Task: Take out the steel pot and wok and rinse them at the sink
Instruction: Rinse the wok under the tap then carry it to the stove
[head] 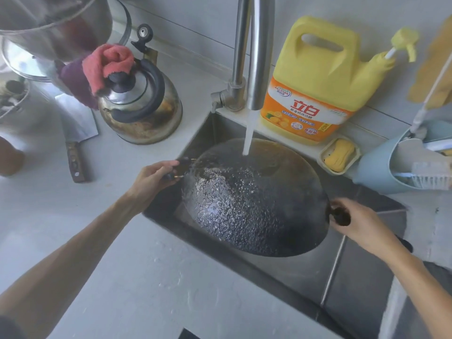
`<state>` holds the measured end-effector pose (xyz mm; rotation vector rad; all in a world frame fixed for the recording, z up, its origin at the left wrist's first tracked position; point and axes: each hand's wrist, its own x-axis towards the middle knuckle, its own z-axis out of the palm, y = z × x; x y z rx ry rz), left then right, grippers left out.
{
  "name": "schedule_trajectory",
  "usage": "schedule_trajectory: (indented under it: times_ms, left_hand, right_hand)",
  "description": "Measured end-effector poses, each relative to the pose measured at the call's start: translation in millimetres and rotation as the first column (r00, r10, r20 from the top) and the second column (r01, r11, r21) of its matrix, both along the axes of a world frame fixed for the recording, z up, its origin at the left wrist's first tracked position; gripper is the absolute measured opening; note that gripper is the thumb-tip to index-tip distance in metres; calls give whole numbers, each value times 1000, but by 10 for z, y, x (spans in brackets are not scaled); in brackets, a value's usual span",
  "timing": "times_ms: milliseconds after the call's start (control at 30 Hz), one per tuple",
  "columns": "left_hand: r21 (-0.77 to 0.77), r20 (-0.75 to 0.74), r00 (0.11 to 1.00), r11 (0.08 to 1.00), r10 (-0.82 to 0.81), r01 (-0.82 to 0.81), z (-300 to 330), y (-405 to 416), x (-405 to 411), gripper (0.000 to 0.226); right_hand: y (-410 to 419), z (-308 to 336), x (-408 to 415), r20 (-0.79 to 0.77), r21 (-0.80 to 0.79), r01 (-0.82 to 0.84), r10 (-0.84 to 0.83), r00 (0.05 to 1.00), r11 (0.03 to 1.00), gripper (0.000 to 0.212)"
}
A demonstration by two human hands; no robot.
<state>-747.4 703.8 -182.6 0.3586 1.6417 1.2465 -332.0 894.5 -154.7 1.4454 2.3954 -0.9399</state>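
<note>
The black wok [254, 206] is turned bottom-up over the steel sink [325, 272], its wet underside beaded with water. A stream from the steel faucet [259, 57] lands on its far edge. My left hand [152, 178] grips the small ear handle on the wok's left rim. On the right rim, my right hand [359, 222] holds the dark handle. A large steel pot [53, 23] stands on the counter at the far left, partly cut off by the frame edge.
A stained kettle [144, 108] with a pink rag [107, 64] on it stands left of the sink. A cleaver [75, 133] lies on the white counter. Behind the sink are a yellow detergent jug [320, 77], a soap dish [338, 155] and a blue holder [393, 165] with brushes.
</note>
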Motion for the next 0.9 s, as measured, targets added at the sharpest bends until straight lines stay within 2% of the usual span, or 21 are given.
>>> schedule_trajectory:
  times_ms: [67,167,233,300,367,500,600,667,900]
  left_hand:
    - [15,-45,999,1000,-7,8,-11,32,-3,28]
    - [16,-91,995,999,-43,44,-14,51,21,14]
    - [28,-105,992,997,-73,76,-34,61,56,19]
    - [57,-130,989,996,-65,73,-73,85,90,13]
    - [87,-160,987,996,-18,32,-80,112,130,14]
    - [157,-198,978,987,58,-27,-6,161,117,23]
    - [183,-263,962,983,73,-24,110,176,65,29]
    - [187,-318,945,982,79,-19,188,141,19,31]
    - [157,-399,911,987,104,-44,341,-40,-165,36]
  right_hand:
    - [43,-121,37,37,-47,-13,15,999,999,20]
    - [81,-269,127,80,-88,-28,35,996,996,10]
    - [109,-330,204,81,-89,-49,56,995,995,17]
    - [118,-336,252,46,-105,-36,41,998,994,18]
    - [125,-314,281,1,-132,-6,6,1000,991,16]
    - [170,-221,218,-85,-205,-42,25,996,978,25]
    - [188,-213,103,-140,-169,-55,32,990,984,26]
    - [185,-240,-5,-161,-142,-90,67,985,986,18]
    - [136,-319,-247,-186,-123,-180,156,970,976,34]
